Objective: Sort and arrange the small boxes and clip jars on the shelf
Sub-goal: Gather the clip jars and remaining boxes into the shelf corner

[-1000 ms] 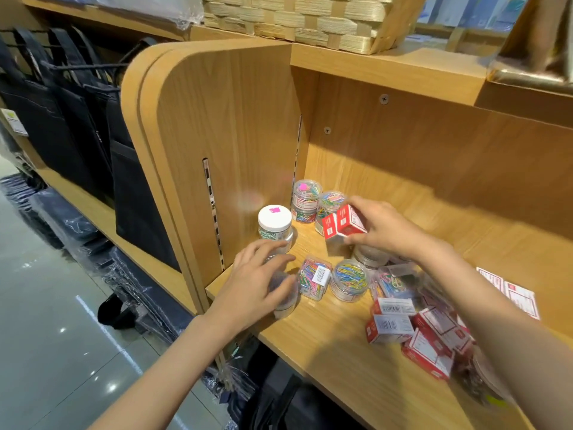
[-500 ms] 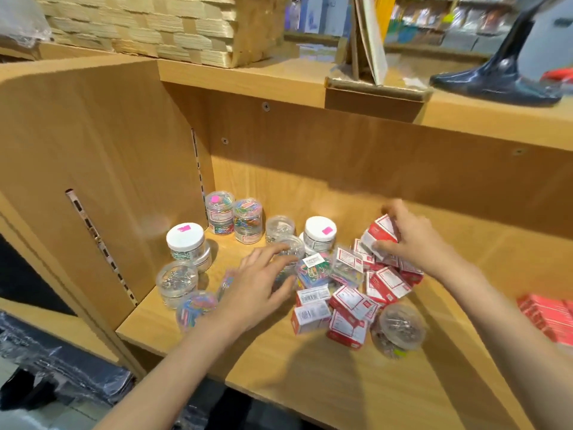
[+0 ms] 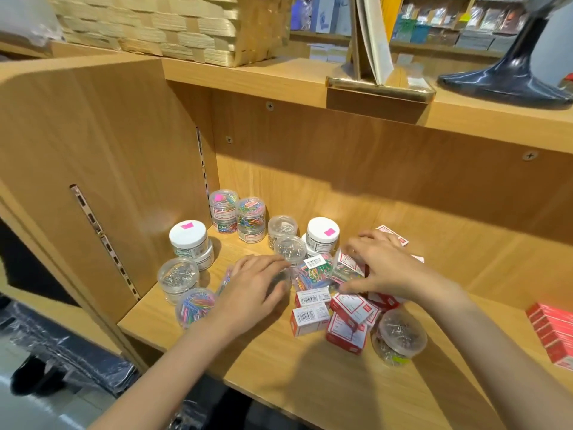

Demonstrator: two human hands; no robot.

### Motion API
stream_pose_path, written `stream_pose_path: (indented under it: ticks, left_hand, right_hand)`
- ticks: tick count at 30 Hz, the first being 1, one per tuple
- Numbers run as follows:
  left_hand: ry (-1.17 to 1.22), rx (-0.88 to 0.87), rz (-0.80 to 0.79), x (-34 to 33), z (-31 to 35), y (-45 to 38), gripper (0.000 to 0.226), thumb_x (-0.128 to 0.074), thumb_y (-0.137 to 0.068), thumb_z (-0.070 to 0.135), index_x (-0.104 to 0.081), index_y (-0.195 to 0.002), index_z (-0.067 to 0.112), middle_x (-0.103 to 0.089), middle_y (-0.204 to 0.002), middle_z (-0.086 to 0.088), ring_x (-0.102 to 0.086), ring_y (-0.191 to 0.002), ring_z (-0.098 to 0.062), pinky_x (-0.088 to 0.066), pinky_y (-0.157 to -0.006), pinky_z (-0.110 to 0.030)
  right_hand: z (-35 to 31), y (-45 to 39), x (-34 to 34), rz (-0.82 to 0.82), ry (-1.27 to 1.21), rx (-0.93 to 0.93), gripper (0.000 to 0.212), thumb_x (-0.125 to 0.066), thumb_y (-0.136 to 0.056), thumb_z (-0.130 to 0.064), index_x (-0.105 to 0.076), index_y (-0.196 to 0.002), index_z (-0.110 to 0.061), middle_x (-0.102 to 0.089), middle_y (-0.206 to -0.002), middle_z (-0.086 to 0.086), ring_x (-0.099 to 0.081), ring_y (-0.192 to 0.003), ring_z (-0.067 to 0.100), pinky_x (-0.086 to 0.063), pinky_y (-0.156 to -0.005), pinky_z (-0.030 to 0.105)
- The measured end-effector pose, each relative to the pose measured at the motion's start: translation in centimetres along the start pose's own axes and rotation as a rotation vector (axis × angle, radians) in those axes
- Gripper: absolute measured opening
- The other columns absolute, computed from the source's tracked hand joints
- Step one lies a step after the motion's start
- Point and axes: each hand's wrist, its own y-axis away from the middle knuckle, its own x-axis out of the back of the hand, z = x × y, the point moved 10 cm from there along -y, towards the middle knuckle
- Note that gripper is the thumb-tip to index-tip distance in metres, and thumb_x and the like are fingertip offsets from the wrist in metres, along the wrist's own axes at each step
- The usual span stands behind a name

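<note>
Clip jars and red-and-white small boxes (image 3: 310, 318) crowd the left part of the wooden shelf (image 3: 288, 373). My left hand (image 3: 252, 288) lies palm down with its fingers curved over a clear jar (image 3: 280, 282) in the middle of the group. My right hand (image 3: 386, 270) grips a clear labelled jar (image 3: 345, 268) lying on its side above the box pile. Upright jars stand behind: two white-lidded jars (image 3: 188, 238), two stacks holding coloured clips (image 3: 251, 219) and jars with silver clips (image 3: 178, 277). Another silver-clip jar (image 3: 400, 336) lies right of the boxes.
A wooden side panel (image 3: 102, 169) closes the shelf on the left and a back wall stands behind the jars. A stack of red boxes (image 3: 552, 335) sits at the far right. On the top board rest a woven basket (image 3: 173, 26), a book stand (image 3: 372, 66) and a black base (image 3: 511, 77).
My right hand has moved left from the red boxes at the back onto the clear labelled jar. My left hand has stayed over the jars in the middle.
</note>
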Motion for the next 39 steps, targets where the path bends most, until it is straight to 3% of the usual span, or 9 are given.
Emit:
stream_pose_path:
  ticks: [2, 6, 10, 15, 19, 26, 29, 33, 39]
  left_hand:
    - [-0.019, 0.028, 0.017, 0.5, -0.8, 0.5, 0.053, -0.027, -0.085, 0.042, -0.056, -0.122, 0.019, -0.057, -0.123, 0.006, -0.048, -0.115, -0.014, -0.027, -0.098, -0.03]
    - [-0.06, 0.068, -0.035, 0.6, -1.7, 0.6, 0.051, -0.032, -0.089, 0.044, -0.048, -0.13, 0.02, -0.049, -0.132, 0.005, -0.045, -0.121, -0.017, -0.029, -0.101, -0.033]
    - [-0.12, 0.096, -0.155, -0.6, -2.3, 0.7, 0.053, -0.052, -0.088, 0.044, -0.036, -0.136, 0.027, -0.035, -0.14, 0.009, -0.034, -0.127, -0.013, -0.023, -0.104, -0.03]
    - [-0.152, 0.125, -0.109, 0.1, -2.6, 0.7, 0.048, -0.059, -0.082, 0.046, -0.044, -0.124, 0.027, -0.044, -0.122, 0.008, -0.041, -0.116, -0.014, -0.025, -0.098, -0.03]
    - [-0.171, 0.172, -0.085, 1.1, -3.3, 1.6, 0.057, -0.061, -0.078, 0.051, -0.04, -0.124, 0.024, -0.051, -0.122, 0.01, -0.042, -0.116, -0.014, -0.02, -0.1, -0.031]
    - [-0.192, 0.2, -0.144, 1.0, -4.2, 2.4, 0.054, -0.055, -0.084, 0.05, -0.041, -0.13, 0.027, -0.048, -0.125, 0.009, -0.039, -0.119, -0.016, -0.021, -0.099, -0.031]
    - [-0.206, 0.189, -0.175, 0.7, -3.7, 2.3, 0.063, -0.053, -0.085, 0.049, -0.028, -0.14, 0.034, -0.043, -0.125, 0.006, -0.037, -0.118, -0.018, -0.024, -0.099, -0.033]
    - [-0.203, 0.176, -0.198, 0.9, -3.7, 2.0, 0.057, -0.052, -0.087, 0.048, -0.03, -0.139, 0.04, -0.044, -0.12, 0.005, -0.039, -0.115, -0.017, -0.025, -0.097, -0.032]
    - [-0.137, 0.145, -0.137, 1.7, -3.8, 1.8, 0.047, -0.04, -0.089, 0.047, -0.046, -0.131, 0.029, -0.05, -0.118, 0.005, -0.045, -0.113, -0.018, -0.031, -0.096, -0.034]
  right_hand:
    - [0.2, -0.5, -0.5, -0.039, 0.041, -0.025, 0.047, -0.068, -0.072, -0.052, -0.04, -0.1, -0.027, -0.05, -0.119, -0.001, -0.026, -0.129, 0.017, -0.017, -0.102, 0.032]
    - [-0.3, -1.1, 0.3, 0.003, 0.014, 0.017, 0.049, -0.071, -0.069, -0.051, -0.036, -0.094, -0.028, -0.05, -0.093, -0.005, -0.039, -0.098, 0.016, -0.023, -0.082, 0.028]
    - [-0.7, -1.3, 1.1, 0.066, -0.156, 0.049, 0.052, -0.074, -0.066, -0.04, -0.035, -0.098, -0.028, -0.042, -0.099, -0.003, -0.04, -0.092, 0.016, -0.035, -0.078, 0.031]
    - [-2.6, -1.5, 1.1, 0.156, -0.319, 0.08, 0.052, -0.072, -0.069, -0.046, -0.034, -0.099, -0.029, -0.038, -0.103, -0.005, -0.046, -0.093, 0.012, -0.039, -0.082, 0.029]
    - [-6.6, -2.4, -1.0, 0.046, -0.332, 0.201, 0.048, -0.069, -0.072, -0.046, -0.034, -0.102, -0.031, -0.036, -0.105, -0.008, -0.045, -0.09, 0.009, -0.041, -0.079, 0.03]
    - [-3.1, -2.2, 0.2, 0.105, -0.11, -0.189, 0.054, -0.061, -0.076, -0.056, -0.03, -0.101, -0.019, -0.037, -0.109, 0.008, -0.052, -0.096, 0.032, -0.038, -0.072, 0.036]
    - [-4.0, -2.2, -1.1, 0.108, -0.018, -0.237, 0.06, -0.058, -0.079, -0.055, -0.032, -0.114, -0.015, -0.035, -0.119, 0.012, -0.055, -0.099, 0.038, -0.036, -0.07, 0.036]
    - [-4.2, -2.6, -1.8, 0.124, 0.092, -0.28, 0.072, -0.061, -0.077, -0.055, -0.027, -0.125, -0.014, -0.029, -0.127, 0.013, -0.055, -0.099, 0.038, -0.036, -0.069, 0.034]
    - [-3.7, -2.4, -1.0, 0.058, -0.119, -0.256, 0.063, -0.074, -0.069, -0.038, -0.031, -0.111, -0.016, -0.033, -0.116, 0.01, -0.055, -0.088, 0.032, -0.041, -0.064, 0.033]
